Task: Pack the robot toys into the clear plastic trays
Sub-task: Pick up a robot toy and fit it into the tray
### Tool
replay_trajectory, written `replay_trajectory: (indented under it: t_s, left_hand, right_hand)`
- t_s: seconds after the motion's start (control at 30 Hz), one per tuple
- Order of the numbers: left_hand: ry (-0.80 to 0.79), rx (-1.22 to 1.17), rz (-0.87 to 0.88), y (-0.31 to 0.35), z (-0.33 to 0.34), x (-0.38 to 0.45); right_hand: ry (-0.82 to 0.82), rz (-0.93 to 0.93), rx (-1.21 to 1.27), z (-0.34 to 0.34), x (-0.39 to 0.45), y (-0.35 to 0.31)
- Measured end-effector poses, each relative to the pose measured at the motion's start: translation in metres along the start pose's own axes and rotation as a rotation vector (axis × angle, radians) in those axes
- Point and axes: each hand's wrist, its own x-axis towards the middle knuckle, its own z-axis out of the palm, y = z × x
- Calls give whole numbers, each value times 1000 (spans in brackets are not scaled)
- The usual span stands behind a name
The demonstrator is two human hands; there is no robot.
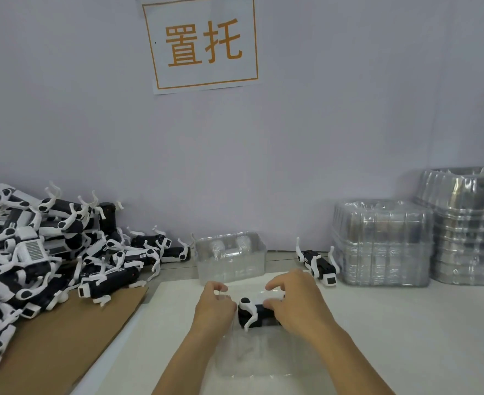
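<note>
even soft light | faint shadows | slightly blurry | edges bowed

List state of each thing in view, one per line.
left hand: fingers curled, at the toy's end
right hand: fingers curled over the toy
robot toy: held over the clear tray
clear tray: on the white mat, under the hands
second tray: single, no toy inside
loose toy: unpacked, beside the tray stacks
toy pile: heaped, unpacked
tray stacks: nested
</note>
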Motion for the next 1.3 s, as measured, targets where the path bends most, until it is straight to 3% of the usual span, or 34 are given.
replay_trajectory:
  t_s: [0.2,0.4,0.57,0.73,0.87,1.0,1.07,1.17,1.3]
  left_hand:
    - [-21,4,5,2,-2,-2]
    - [-21,14,22,0,-4,-1]
    - [17,18,32,-1,-1,-2]
    - [29,38,63,0,-1,-2]
    - [61,110,157,0,-2,-2]
    - [62,259,398,1,-3,-4]
    - [44,378,535,4,-5,-6]
    - [-71,592,678,15,-6,-14]
    - [-383,984,588,18,6,-25]
  right_hand:
    - [-132,95,-24,-32,4,18]
    - [2,113,52,-16,5,19]
    - [-8,-59,-234,-14,0,14]
    - [-159,-252,-140,10,-9,-12]
    - [-155,-274,-164,11,-7,-9]
    - [-248,-263,-40,7,-2,-5]
    - [-147,-196,190,1,0,-2]
    - [148,-120,389,-16,6,8]
    - [272,50,652,-30,11,29]
